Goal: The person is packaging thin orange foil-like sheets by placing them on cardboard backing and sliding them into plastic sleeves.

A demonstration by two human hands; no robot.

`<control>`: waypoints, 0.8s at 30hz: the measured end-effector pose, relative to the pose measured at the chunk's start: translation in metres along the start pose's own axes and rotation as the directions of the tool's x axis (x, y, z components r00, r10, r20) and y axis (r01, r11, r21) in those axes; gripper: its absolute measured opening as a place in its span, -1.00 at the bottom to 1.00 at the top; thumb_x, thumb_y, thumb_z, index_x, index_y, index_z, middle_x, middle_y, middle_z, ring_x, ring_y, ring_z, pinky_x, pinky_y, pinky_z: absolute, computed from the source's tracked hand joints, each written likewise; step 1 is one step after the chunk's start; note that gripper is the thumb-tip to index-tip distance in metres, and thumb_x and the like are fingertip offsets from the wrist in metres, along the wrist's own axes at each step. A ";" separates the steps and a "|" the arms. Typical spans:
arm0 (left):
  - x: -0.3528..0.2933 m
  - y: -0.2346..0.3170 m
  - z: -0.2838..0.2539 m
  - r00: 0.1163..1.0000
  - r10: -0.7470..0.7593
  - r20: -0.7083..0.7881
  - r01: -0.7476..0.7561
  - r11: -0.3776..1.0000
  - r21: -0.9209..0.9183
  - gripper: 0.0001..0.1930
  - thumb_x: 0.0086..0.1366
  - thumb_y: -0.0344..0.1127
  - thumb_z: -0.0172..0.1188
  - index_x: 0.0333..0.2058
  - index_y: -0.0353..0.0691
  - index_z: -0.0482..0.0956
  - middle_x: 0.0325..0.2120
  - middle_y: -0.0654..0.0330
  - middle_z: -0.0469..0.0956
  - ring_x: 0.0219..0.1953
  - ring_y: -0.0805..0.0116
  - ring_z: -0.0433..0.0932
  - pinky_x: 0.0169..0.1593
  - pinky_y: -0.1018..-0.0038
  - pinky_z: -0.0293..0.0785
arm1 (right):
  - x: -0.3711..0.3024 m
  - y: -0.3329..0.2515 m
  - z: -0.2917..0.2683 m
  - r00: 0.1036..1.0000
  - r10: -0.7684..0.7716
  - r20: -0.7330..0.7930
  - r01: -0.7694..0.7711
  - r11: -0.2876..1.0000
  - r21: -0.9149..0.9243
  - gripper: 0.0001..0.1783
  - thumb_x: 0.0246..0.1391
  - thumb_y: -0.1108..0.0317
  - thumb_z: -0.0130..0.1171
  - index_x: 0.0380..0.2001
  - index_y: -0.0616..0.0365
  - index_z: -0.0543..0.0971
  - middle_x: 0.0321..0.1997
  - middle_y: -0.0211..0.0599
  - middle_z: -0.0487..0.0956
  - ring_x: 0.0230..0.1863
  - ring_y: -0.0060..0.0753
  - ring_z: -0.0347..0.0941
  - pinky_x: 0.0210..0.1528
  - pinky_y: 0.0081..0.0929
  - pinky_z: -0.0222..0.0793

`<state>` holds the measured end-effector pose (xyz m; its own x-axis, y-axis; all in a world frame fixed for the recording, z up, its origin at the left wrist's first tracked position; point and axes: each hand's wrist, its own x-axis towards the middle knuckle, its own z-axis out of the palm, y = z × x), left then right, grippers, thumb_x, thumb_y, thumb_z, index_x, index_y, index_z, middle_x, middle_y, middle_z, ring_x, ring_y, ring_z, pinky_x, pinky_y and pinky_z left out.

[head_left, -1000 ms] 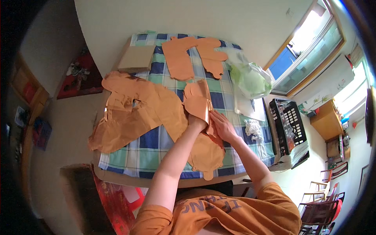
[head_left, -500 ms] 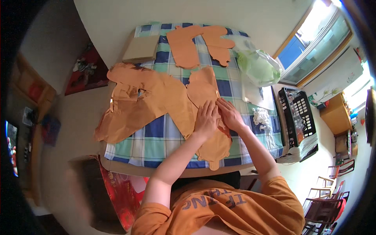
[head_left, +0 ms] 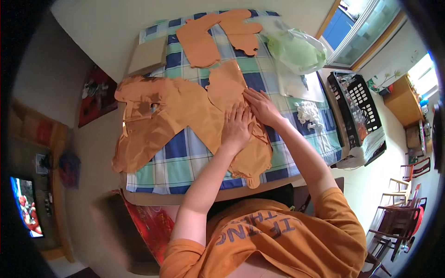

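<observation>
A flat, shiny copper-coloured foil balloon point(head_left: 252, 160) lies lengthwise on the checked cloth in front of me. My left hand point(head_left: 237, 127) rests on its middle, palm down with fingers stretched and slightly apart. Higher up, my right hand point(head_left: 263, 107) lies along the balloon's right edge, fingers extended and its fingertips touching the foil. Some creases show in the foil beside and below the hands. To the left spreads a larger, wrinkled foil piece point(head_left: 174, 111) of the same colour, meeting the balloon near my left hand.
Two more flat foil balloons point(head_left: 198, 44) point(head_left: 240, 31) lie at the far end of the checked cloth point(head_left: 178, 169). A cardboard box point(head_left: 148, 55) sits far left. Toward the right are a pale green plastic bag point(head_left: 299, 51), a white string bundle point(head_left: 309, 115) and a black crate point(head_left: 357, 113).
My right hand has slid a little farther up the balloon's right edge. The left hand stays on the foil, now slightly lower. The whole view has shifted with my head.
</observation>
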<state>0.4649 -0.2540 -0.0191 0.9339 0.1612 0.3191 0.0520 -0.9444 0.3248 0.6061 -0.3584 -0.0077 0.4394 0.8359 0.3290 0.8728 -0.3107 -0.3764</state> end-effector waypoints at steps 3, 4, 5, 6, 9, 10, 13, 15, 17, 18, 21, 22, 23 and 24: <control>0.000 0.001 -0.001 1.000 0.007 0.002 -0.007 1.000 0.007 -0.44 0.33 -0.08 -0.02 0.22 -0.25 0.26 0.28 -0.03 0.16 0.34 0.04 0.09 0.33 0.01 0.00 | 0.001 0.001 0.001 1.000 0.001 -0.031 0.000 1.000 0.027 -0.52 0.11 0.45 0.00 0.15 0.14 0.42 0.30 -0.19 0.33 0.37 -0.16 0.14 0.37 -0.05 0.02; 0.000 0.000 -0.001 1.000 0.007 -0.013 -0.007 1.000 0.012 -0.44 0.33 -0.08 -0.01 0.21 -0.25 0.26 0.27 -0.03 0.17 0.34 0.03 0.10 0.32 0.00 0.01 | -0.003 0.001 0.001 1.000 0.008 -0.029 -0.007 1.000 0.029 -0.52 0.11 0.45 0.00 0.15 0.14 0.42 0.30 -0.19 0.33 0.37 -0.16 0.14 0.37 -0.05 0.02; 0.000 0.000 0.000 1.000 0.009 -0.007 -0.009 1.000 0.008 -0.44 0.33 -0.08 -0.01 0.21 -0.25 0.26 0.27 -0.03 0.17 0.34 0.03 0.10 0.32 0.00 0.01 | -0.007 0.002 0.000 0.999 0.016 -0.042 -0.012 0.996 0.089 -0.55 0.10 0.48 0.01 0.11 0.15 0.45 0.26 -0.18 0.38 0.35 -0.15 0.18 0.36 -0.04 0.03; 0.000 0.000 0.000 1.000 0.018 -0.022 -0.017 1.000 0.015 -0.44 0.32 -0.08 0.00 0.21 -0.25 0.26 0.27 -0.02 0.18 0.34 0.04 0.11 0.32 0.00 0.02 | -0.013 0.002 -0.002 0.998 0.024 -0.054 -0.016 0.989 0.147 -0.57 0.09 0.50 0.02 0.07 0.15 0.49 0.23 -0.18 0.42 0.33 -0.14 0.21 0.36 -0.03 0.04; -0.001 -0.003 -0.001 1.000 0.002 -0.007 -0.001 0.999 0.032 -0.44 0.31 -0.09 0.01 0.21 -0.25 0.27 0.26 -0.01 0.20 0.33 0.05 0.11 0.31 0.00 0.03 | -0.042 -0.017 -0.019 1.000 -0.006 -0.005 0.007 0.981 0.195 -0.60 0.06 0.55 0.02 0.01 0.17 0.53 0.16 -0.14 0.48 0.29 -0.12 0.28 0.34 -0.04 0.08; 0.001 0.000 -0.002 1.000 0.000 0.017 -0.001 0.999 0.039 -0.45 0.31 -0.10 0.02 0.20 -0.25 0.27 0.26 0.00 0.21 0.33 0.05 0.12 0.32 0.01 0.03 | -0.056 -0.018 -0.025 1.000 0.004 0.000 -0.004 0.981 0.192 -0.60 0.06 0.55 0.02 0.01 0.17 0.53 0.16 -0.14 0.48 0.29 -0.12 0.28 0.34 -0.04 0.08; 0.000 -0.002 0.000 0.999 0.012 -0.030 -0.012 1.000 0.009 -0.46 0.30 -0.13 0.03 0.20 -0.25 0.28 0.25 0.01 0.22 0.33 0.06 0.12 0.32 0.01 0.02 | -0.090 -0.026 -0.036 0.998 -0.046 0.040 0.039 0.987 0.158 -0.58 0.05 0.59 0.00 0.01 0.17 0.53 0.16 -0.12 0.47 0.27 -0.10 0.30 0.30 -0.06 0.15; -0.001 -0.003 0.001 1.000 0.005 -0.030 -0.005 1.000 0.009 -0.46 0.30 -0.13 0.02 0.19 -0.27 0.28 0.24 0.01 0.23 0.34 0.06 0.10 0.34 0.02 0.00 | -0.102 -0.036 -0.044 0.996 -0.068 0.065 0.057 0.985 0.164 -0.56 0.01 0.63 -0.03 0.00 0.19 0.53 0.14 -0.12 0.49 0.25 -0.06 0.32 0.29 -0.07 0.18; -0.001 -0.002 0.001 0.999 0.008 -0.033 -0.008 1.000 0.006 -0.46 0.30 -0.14 0.02 0.18 -0.29 0.29 0.23 0.01 0.24 0.34 0.06 0.09 0.35 0.03 -0.03 | -0.111 -0.040 -0.043 1.000 0.024 0.015 -0.028 0.960 0.279 -0.53 -0.01 0.65 -0.05 0.02 0.20 0.52 0.14 -0.15 0.49 0.25 -0.08 0.32 0.31 -0.07 0.15; -0.002 -0.001 0.000 0.999 0.011 -0.032 -0.011 1.000 0.005 -0.47 0.31 -0.14 0.02 0.18 -0.28 0.29 0.23 0.02 0.23 0.34 0.07 0.09 0.35 0.04 -0.03 | -0.116 -0.042 -0.043 0.993 0.115 -0.028 -0.095 0.915 0.391 -0.50 -0.02 0.68 -0.07 0.04 0.21 0.51 0.14 -0.17 0.49 0.26 -0.09 0.32 0.33 -0.08 0.12; -0.001 0.001 -0.002 1.000 0.008 -0.025 -0.008 1.000 0.000 -0.47 0.31 -0.13 0.00 0.19 -0.28 0.29 0.24 0.02 0.22 0.35 0.08 0.08 0.36 0.05 -0.03 | -0.126 -0.044 -0.047 0.990 0.028 -0.139 0.010 0.964 0.267 -0.49 -0.07 0.63 -0.02 0.02 0.18 0.53 0.12 -0.19 0.51 0.24 -0.13 0.35 0.34 -0.07 0.10; -0.001 0.001 -0.001 1.000 0.002 -0.017 -0.002 1.000 -0.005 -0.47 0.32 -0.13 -0.01 0.19 -0.27 0.28 0.25 0.03 0.21 0.35 0.08 0.08 0.36 0.06 -0.03 | -0.129 -0.052 -0.049 0.990 0.028 -0.141 0.011 0.963 0.269 -0.49 -0.07 0.63 -0.02 0.02 0.18 0.53 0.12 -0.19 0.51 0.24 -0.13 0.35 0.34 -0.07 0.10; -0.001 -0.001 0.000 1.000 -0.008 -0.010 0.008 1.000 -0.003 -0.47 0.32 -0.13 -0.01 0.19 -0.27 0.28 0.25 0.03 0.21 0.35 0.08 0.08 0.36 0.06 -0.03 | -0.132 -0.067 -0.051 0.994 -0.102 -0.043 0.109 0.970 0.219 -0.51 -0.11 0.57 0.04 0.00 0.16 0.54 0.13 -0.20 0.50 0.25 -0.12 0.34 0.34 -0.03 0.09; -0.001 -0.004 0.002 0.999 -0.008 -0.033 0.008 1.000 -0.009 -0.47 0.31 -0.13 0.01 0.19 -0.26 0.29 0.25 0.02 0.22 0.34 0.08 0.10 0.34 0.04 -0.01 | -0.134 -0.079 -0.052 0.972 -0.227 0.060 0.213 0.960 0.179 -0.51 -0.14 0.52 0.10 -0.03 0.13 0.55 0.14 -0.21 0.48 0.26 -0.11 0.32 0.34 0.00 0.09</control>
<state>0.4645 -0.2509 -0.0228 0.9211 0.1782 0.3461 0.0560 -0.9404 0.3353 0.4891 -0.4689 0.0231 0.2168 0.9101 0.3531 0.8937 -0.0394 -0.4470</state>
